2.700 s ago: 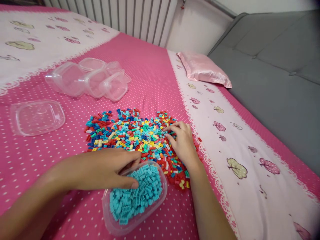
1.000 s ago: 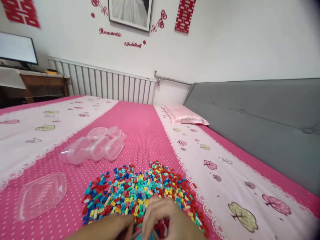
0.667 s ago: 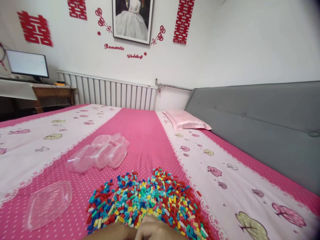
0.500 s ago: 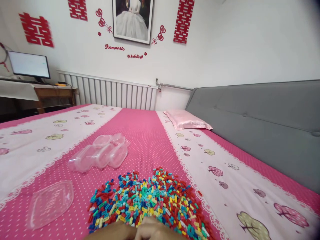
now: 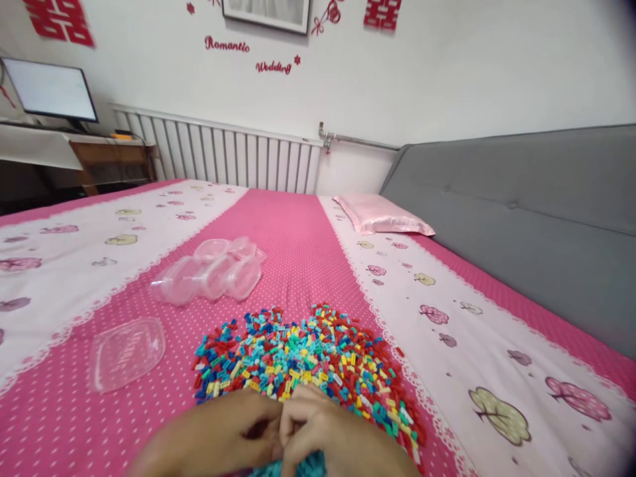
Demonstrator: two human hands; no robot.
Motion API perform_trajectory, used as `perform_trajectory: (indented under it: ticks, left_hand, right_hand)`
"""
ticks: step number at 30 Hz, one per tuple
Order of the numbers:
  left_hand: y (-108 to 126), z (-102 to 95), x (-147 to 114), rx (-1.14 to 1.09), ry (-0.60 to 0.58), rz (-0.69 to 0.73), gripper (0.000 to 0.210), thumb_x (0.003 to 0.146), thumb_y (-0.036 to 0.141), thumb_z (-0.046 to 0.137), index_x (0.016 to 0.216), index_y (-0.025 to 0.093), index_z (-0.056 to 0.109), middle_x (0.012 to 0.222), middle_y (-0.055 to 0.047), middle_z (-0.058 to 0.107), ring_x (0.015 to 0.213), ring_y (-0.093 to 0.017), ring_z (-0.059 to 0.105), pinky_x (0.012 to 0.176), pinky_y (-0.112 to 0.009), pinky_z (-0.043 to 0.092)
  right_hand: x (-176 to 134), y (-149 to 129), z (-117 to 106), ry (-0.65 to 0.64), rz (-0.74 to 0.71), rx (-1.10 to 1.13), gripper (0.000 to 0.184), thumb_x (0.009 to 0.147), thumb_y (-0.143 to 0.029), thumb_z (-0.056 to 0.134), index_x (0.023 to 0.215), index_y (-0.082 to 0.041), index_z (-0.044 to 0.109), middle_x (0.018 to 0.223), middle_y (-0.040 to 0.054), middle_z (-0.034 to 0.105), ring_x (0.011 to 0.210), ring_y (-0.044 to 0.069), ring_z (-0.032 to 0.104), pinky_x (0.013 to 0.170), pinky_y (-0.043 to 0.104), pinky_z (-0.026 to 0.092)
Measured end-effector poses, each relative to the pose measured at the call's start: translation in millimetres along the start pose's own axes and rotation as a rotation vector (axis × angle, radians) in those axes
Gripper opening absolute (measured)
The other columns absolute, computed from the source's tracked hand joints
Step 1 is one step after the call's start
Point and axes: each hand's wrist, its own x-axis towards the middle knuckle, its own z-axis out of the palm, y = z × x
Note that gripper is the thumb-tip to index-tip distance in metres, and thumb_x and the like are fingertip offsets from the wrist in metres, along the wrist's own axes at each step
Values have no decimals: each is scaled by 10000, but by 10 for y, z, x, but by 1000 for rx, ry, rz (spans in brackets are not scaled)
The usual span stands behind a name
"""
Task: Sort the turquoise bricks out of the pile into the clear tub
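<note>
A broad pile of small plastic building bricks (image 5: 278,358) in red, blue, yellow, green and teal lies on the bed. At its near edge, my left hand (image 5: 238,424) and my right hand (image 5: 322,424) meet with bent fingertips close together. Both hands are closed, and whatever sits between their fingers is hidden. Just beneath them, at the bottom edge, a cluster of teal pieces (image 5: 311,466) shows partly; my hands cover the rest.
Several clear plastic containers (image 5: 213,275) lie grouped beyond the pile to the left. Closer in, a transparent lid (image 5: 128,354) rests flat on the pink polka-dot bedspread (image 5: 278,218). A pink pillow (image 5: 380,215) lies against the grey headboard (image 5: 497,192).
The view has tilted down, so the scene sits higher. More of both hands now shows, along with the teal pieces under them. The bricks, containers and lid keep their places on the bed.
</note>
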Motion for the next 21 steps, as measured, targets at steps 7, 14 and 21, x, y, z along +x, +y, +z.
perform_trajectory:
  ticks: [7, 14, 21]
  left_hand:
    - [36, -66, 33, -16, -59, 50, 237, 917, 360, 553, 816, 161, 632, 734, 22, 563, 636, -115, 443, 615, -209, 382]
    - [95, -118, 43, 44, -109, 6, 255, 944, 349, 537, 825, 152, 645, 707, 27, 565, 631, -108, 481, 578, -207, 341]
    - [81, -119, 54, 43, -121, 2, 198, 930, 276, 536, 921, 160, 697, 733, 21, 622, 631, -110, 501, 584, -216, 353]
  right_hand:
    - [-30, -268, -148, 15, -22, -41, 293, 808, -518, 783, 836, -227, 779, 925, -31, 571, 993, 126, 540, 944, 273, 352]
    - [-32, -386, -266, -36, 51, -117, 172, 834, -408, 805, 841, -239, 772, 959, -14, 583, 965, 151, 528, 957, 314, 361]
    - [-47, -466, -267, -24, 20, -140, 158, 844, -412, 788, 837, -255, 796, 955, -2, 514, 980, 161, 479, 915, 290, 372]
